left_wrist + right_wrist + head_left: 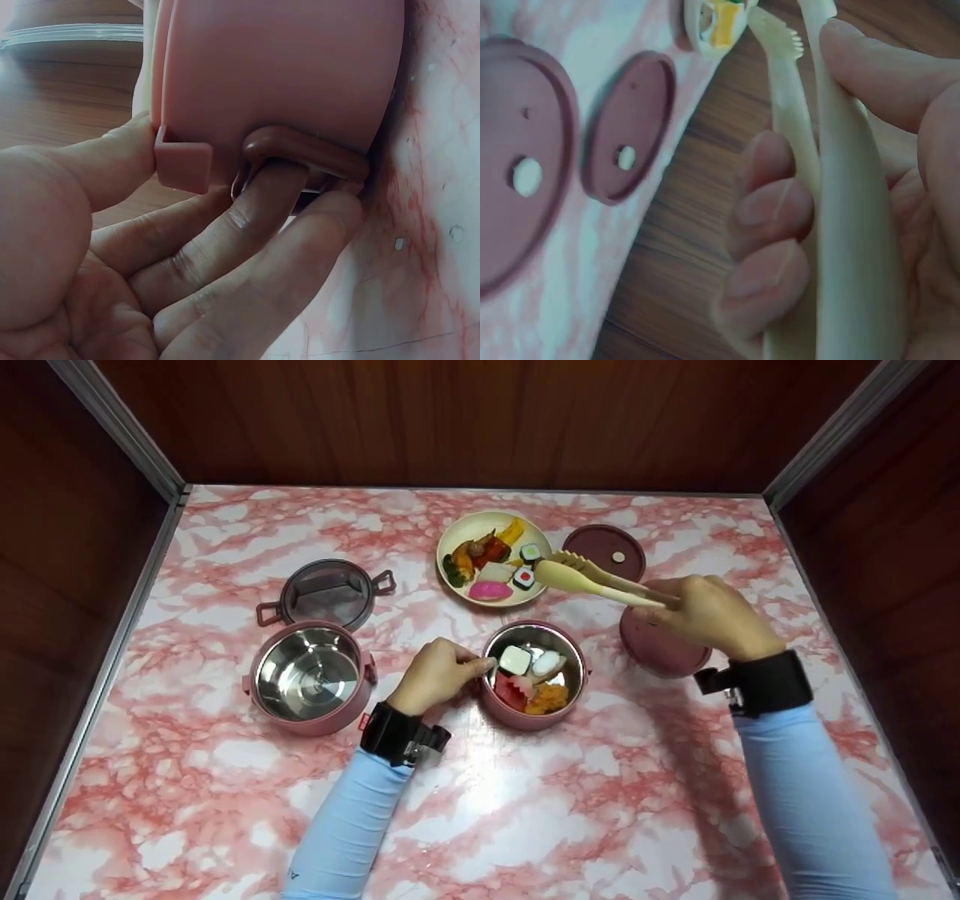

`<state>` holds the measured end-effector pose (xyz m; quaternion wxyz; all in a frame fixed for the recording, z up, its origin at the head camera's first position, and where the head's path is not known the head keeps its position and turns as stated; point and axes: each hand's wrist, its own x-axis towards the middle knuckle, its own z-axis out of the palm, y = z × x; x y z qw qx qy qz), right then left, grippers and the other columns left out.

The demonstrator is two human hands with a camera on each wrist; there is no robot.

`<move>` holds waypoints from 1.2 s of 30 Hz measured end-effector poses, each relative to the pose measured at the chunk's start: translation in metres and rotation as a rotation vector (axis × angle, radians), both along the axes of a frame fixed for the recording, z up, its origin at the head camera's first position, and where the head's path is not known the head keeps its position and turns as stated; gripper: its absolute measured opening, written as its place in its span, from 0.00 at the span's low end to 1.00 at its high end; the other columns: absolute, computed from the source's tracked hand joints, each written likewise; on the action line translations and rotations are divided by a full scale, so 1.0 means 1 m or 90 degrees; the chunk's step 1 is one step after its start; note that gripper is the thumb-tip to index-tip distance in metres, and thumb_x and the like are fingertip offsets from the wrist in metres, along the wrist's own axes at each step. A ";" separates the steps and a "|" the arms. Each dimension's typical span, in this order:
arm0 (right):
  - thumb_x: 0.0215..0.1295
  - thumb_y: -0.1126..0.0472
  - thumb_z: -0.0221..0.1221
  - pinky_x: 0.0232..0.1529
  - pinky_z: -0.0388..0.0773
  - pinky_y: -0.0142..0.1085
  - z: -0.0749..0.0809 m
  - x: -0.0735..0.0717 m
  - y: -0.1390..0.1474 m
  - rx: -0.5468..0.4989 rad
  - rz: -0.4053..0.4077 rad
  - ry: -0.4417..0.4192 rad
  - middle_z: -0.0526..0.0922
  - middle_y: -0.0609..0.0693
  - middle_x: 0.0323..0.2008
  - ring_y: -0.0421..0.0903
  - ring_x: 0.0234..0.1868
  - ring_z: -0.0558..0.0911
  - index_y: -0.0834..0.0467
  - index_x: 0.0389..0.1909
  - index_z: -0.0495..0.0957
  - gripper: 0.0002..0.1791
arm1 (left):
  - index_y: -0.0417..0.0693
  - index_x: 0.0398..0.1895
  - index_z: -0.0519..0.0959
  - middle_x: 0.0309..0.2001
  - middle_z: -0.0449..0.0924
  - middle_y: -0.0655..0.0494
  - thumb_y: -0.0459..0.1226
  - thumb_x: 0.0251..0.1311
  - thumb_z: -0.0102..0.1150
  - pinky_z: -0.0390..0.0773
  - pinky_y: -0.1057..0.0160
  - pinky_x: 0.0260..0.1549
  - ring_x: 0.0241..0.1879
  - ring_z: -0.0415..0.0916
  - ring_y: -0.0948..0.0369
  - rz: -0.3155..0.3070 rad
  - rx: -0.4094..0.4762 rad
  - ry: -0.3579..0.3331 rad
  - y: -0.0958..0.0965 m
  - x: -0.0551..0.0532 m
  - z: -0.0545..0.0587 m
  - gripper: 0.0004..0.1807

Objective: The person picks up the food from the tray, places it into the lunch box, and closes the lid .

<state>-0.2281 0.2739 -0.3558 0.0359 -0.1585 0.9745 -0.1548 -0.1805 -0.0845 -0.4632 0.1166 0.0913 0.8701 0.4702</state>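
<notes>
My left hand [435, 676] grips a round pink lunch container [529, 721] with a steel inside. In the left wrist view its thumb lies at the rim, and a finger is hooked into the brown side handle [304, 150]. Inside the container sit a white square piece [515, 660], an oval white-topped piece [548, 664], a red piece [508, 690] and an orange crumbly piece [550, 700]. With my right hand [701, 611] I hold cream tongs [596, 583], their tips over the right side of a cream plate [476, 519], overlapping sushi rolls [523, 578] there.
Also on the plate are a pink oval piece [490, 590], broccoli [453, 571] and other toy-like food. Two dark pink lids [592, 540] [667, 649] lie on the right. A second pink container [311, 725] and a see-through handled lid [328, 594] are left. Wood walls [480, 427] enclose the marbled table.
</notes>
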 end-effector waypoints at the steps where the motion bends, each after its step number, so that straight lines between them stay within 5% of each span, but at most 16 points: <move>1: 0.64 0.44 0.65 0.37 0.71 0.50 -0.005 0.000 0.000 -0.004 0.002 0.013 0.83 0.50 0.29 0.52 0.32 0.78 0.49 0.53 0.84 0.21 | 0.50 0.29 0.90 0.25 0.86 0.52 0.50 0.63 0.64 0.73 0.63 0.27 0.22 0.73 0.63 0.000 0.001 0.001 0.000 0.000 0.000 0.16; 6: 0.62 0.46 0.66 0.31 0.71 0.54 -0.022 -0.004 0.001 0.025 -0.019 0.095 0.79 0.50 0.22 0.55 0.30 0.78 0.46 0.50 0.85 0.17 | 0.49 0.30 0.90 0.26 0.86 0.56 0.50 0.63 0.65 0.76 0.62 0.30 0.25 0.76 0.62 -0.003 0.003 0.007 0.000 -0.001 -0.001 0.16; 14: 0.62 0.50 0.65 0.24 0.71 0.60 -0.018 -0.021 -0.008 0.100 -0.022 0.164 0.82 0.65 0.35 0.68 0.30 0.80 0.48 0.59 0.81 0.23 | 0.51 0.25 0.89 0.23 0.84 0.54 0.51 0.64 0.63 0.71 0.64 0.28 0.23 0.72 0.64 -0.011 -0.007 0.025 -0.002 -0.002 -0.002 0.17; 23: 0.64 0.49 0.65 0.27 0.71 0.60 -0.002 -0.044 -0.024 0.159 -0.002 0.097 0.84 0.62 0.35 0.65 0.34 0.80 0.51 0.54 0.82 0.20 | 0.51 0.26 0.90 0.26 0.86 0.52 0.50 0.63 0.65 0.73 0.63 0.29 0.24 0.74 0.63 0.001 0.003 0.009 0.000 0.000 -0.002 0.16; 36: 0.63 0.49 0.65 0.31 0.72 0.62 0.006 -0.054 -0.045 0.216 -0.022 0.028 0.83 0.64 0.38 0.65 0.38 0.80 0.51 0.48 0.84 0.16 | 0.51 0.27 0.90 0.25 0.86 0.54 0.50 0.64 0.64 0.75 0.62 0.30 0.24 0.76 0.62 -0.003 -0.006 0.009 -0.001 0.000 -0.002 0.16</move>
